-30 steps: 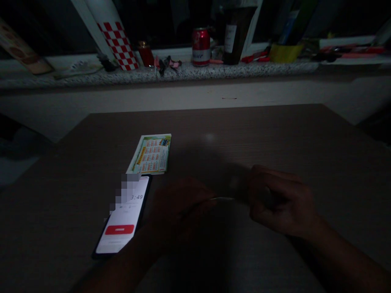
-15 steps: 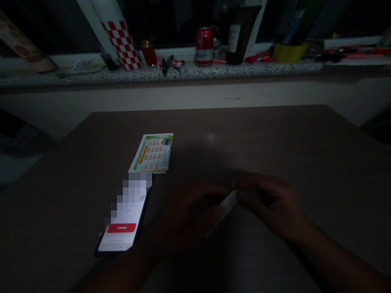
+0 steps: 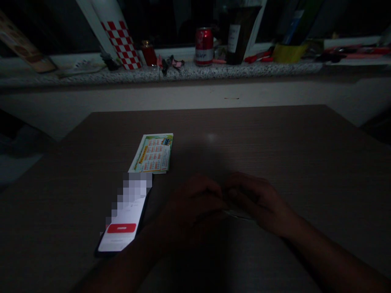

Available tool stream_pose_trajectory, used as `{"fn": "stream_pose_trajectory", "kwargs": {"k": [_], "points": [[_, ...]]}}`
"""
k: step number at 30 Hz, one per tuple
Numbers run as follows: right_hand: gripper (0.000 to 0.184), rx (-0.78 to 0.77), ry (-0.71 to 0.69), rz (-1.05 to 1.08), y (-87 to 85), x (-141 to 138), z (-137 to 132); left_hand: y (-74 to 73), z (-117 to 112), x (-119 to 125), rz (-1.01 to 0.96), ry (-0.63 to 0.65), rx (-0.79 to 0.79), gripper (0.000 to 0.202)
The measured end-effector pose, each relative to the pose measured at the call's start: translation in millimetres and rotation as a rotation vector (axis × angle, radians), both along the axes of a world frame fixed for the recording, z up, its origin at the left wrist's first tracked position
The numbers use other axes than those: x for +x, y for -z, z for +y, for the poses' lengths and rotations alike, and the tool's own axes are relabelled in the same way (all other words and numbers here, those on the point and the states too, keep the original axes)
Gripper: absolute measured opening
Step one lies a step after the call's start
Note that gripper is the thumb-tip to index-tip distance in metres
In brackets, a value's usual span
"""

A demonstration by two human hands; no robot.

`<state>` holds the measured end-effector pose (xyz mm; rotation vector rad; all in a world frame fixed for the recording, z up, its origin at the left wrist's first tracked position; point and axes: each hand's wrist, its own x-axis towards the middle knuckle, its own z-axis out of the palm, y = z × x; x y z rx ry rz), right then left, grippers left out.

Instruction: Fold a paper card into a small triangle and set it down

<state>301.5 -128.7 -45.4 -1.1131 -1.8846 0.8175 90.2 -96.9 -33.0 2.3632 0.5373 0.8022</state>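
The scene is very dark. Both my hands rest together on the brown table [image 3: 275, 134], near its front. My left hand [image 3: 191, 203] and my right hand [image 3: 259, 201] have curled fingers that meet over a thin pale card or slip [image 3: 240, 214]. Only its edge shows beneath the right hand. A lit phone [image 3: 124, 221] with a red button on its screen lies just left of my left hand. Beyond the phone lies a green and orange printed card [image 3: 152, 154].
A speckled stone ledge [image 3: 259, 69] runs along the back. It carries a red can [image 3: 204, 46], a dark bottle [image 3: 236, 34], a red-and-white chequered roll [image 3: 120, 38], a yellow tub [image 3: 288, 52] and small clutter.
My hands have drawn together and lowered onto the table. The pale slip, earlier held up between them and tilted, now lies nearly flat under my fingers.
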Motion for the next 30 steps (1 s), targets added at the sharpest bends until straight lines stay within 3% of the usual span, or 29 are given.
{"fn": "stream_pose_trajectory", "kwargs": {"k": [5,12,30], "points": [[0.011,0.252,0.007,0.066,-8.2,7,-4,0.3,2,-3,0.145,-0.021,0.165,0.009],[0.019,0.378,-0.031,-0.008,-4.4,-2,-10,-2.7,-1,0,0.241,-0.025,0.278,0.008],[0.018,0.425,-0.058,-0.050,-2.4,-9,-11,-1.2,-8,4,0.178,0.088,0.352,0.014]]}}
